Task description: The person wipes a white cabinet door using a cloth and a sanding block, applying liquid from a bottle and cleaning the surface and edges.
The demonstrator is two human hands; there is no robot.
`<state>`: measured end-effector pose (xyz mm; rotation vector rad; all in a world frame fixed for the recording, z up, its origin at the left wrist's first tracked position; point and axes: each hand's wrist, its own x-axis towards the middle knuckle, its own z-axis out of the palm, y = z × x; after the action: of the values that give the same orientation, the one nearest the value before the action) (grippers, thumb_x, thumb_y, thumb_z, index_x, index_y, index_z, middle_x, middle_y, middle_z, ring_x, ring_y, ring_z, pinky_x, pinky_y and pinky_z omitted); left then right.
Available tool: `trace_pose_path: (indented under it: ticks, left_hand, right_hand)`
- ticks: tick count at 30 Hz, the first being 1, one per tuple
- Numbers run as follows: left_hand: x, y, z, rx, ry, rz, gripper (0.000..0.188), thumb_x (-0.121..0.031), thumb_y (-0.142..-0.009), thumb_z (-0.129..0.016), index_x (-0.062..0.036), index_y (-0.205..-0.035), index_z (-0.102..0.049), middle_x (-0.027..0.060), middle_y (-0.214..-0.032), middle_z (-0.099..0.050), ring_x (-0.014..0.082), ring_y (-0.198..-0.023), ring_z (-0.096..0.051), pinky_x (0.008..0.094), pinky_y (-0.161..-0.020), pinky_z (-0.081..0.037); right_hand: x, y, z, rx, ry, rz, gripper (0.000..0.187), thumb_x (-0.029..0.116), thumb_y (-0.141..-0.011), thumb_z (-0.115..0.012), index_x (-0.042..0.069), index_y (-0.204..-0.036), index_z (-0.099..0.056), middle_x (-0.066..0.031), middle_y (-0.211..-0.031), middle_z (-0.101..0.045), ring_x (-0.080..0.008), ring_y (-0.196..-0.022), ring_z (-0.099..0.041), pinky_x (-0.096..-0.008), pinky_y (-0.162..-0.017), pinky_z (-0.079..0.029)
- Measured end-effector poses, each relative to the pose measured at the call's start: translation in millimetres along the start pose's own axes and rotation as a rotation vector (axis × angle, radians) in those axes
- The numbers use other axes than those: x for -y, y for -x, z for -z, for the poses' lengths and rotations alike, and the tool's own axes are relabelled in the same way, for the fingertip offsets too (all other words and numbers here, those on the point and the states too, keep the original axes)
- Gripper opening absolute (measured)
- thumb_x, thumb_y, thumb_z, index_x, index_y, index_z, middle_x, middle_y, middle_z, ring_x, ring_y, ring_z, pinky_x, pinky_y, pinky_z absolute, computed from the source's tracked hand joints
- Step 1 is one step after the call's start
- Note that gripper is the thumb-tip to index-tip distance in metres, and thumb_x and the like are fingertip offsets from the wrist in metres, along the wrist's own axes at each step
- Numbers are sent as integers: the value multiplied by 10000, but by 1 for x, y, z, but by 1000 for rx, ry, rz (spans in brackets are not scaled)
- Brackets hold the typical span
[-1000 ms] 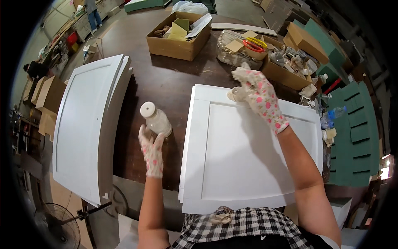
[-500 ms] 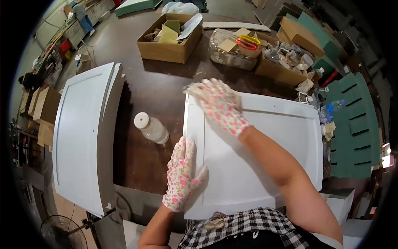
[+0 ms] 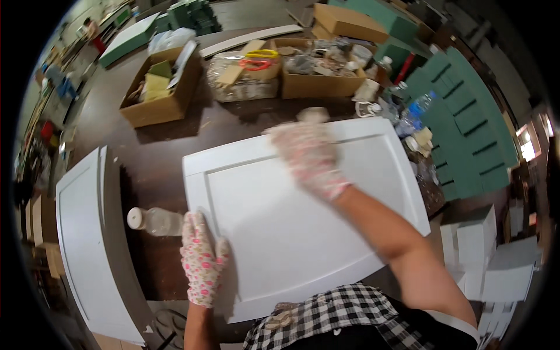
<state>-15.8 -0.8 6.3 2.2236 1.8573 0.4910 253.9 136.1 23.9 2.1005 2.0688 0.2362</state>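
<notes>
A white recessed-frame cabinet door (image 3: pixel 280 227) lies flat on the dark brown table in front of me. My left hand (image 3: pixel 201 259), in a white glove with pink flowers, rests on its left edge with fingers stretched out and thumb apart. Over the far edge's frame is my right hand (image 3: pixel 306 157), in a matching glove. Motion smears its fingers, and a pale patch (image 3: pixel 315 115) by them is too blurred to name. Beside my left fingertips a clear bottle with a white cap (image 3: pixel 156 221) lies tilted in view.
More white doors (image 3: pixel 87 239) are stacked at the left. Along the back stand a carton of sanding pads (image 3: pixel 157 119), a plastic-wrapped bundle (image 3: pixel 245 84) with yellow and red rings, and a carton of odds and ends (image 3: pixel 321 87). Plastic bottles (image 3: pixel 415 111) and green slotted board (image 3: pixel 466 122) flank the right.
My right hand has moved from the door's far left corner rightward along the far edge. My left hand stays at the left edge. The whole view has turned.
</notes>
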Motion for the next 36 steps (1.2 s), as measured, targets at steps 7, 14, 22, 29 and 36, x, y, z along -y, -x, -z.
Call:
trace_pose_path:
  ticks: [7,14,22,29,36]
  left_hand:
    - [1,2,-11,-29,82,22,640,-110,-895,-510,-28,-1485,-276,270,-1502,-276,405,-1370,-330,412,-1099,-327]
    - [1,-1,-18,-7,131,74,598,-35,-918,-442,-22,-1489,-265,187,-1540,-264,322,-1431,-249,380,-1162,-210]
    - [10,0,-16,-18,90,72,570,-45,-927,-439,-19,-1476,-290,174,-1538,-275,312,-1431,-247,387,-1160,-206]
    - [14,-1,-16,-12,76,74,549,-56,-929,-446,-25,-1462,-319,172,-1533,-287,319,-1423,-262,402,-1147,-233]
    - [16,-3,-17,-11,69,70,530,-67,-931,-453,-30,-1449,-348,169,-1528,-299,326,-1415,-278,417,-1134,-261]
  right_hand:
    - [-128,-22,-82,-280,180,105,333,262,-871,-506,119,-1171,-477,-41,-1067,-598,-220,-991,-574,-418,-827,-469]
    - [-278,5,-83,-210,-544,49,399,255,-974,-396,145,-1337,-519,-100,-1391,-490,-284,-1315,-415,-424,-1123,-281]
    - [-288,188,-70,-172,-529,538,328,246,-911,-490,113,-1187,-608,-86,-1325,-533,-352,-1237,-457,-536,-1124,-242]
    - [-309,279,-98,-256,-1382,126,273,123,-868,-589,59,-1130,-636,-82,-1224,-620,-265,-1136,-592,-473,-1018,-444]
    - [-317,214,-91,-272,-705,368,349,164,-904,-527,150,-1242,-610,-34,-1266,-605,-284,-1270,-466,-474,-1072,-353]
